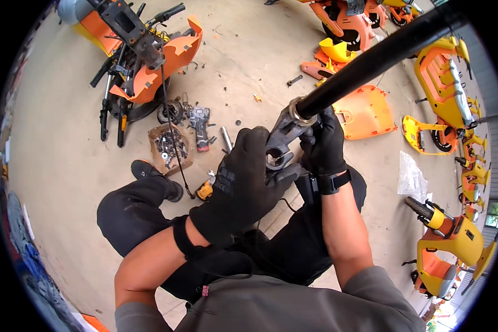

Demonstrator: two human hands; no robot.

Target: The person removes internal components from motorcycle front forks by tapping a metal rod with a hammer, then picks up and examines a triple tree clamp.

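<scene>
Both my black-gloved hands hold a scooter's fork triple clamp (283, 138), a grey metal yoke with round clamp holes. Its long black steering tube (382, 58) slants up toward the far right, with a metal ring at its base. My left hand (240, 180) is closed around the yoke's near left end, thumb by the open clamp hole. On the right side of the yoke, just below the tube's base, my right hand (322, 145) is wrapped with bent fingers. The glove hides part of the yoke there.
Left of my hands lie a cordless impact driver (200, 127), a box of bolts (170, 149), a socket (226, 139) and a yellow tape measure (205, 191). A partly stripped scooter (144, 66) lies far left. Orange panels (366, 112) and yellow scooters (445, 249) are at right.
</scene>
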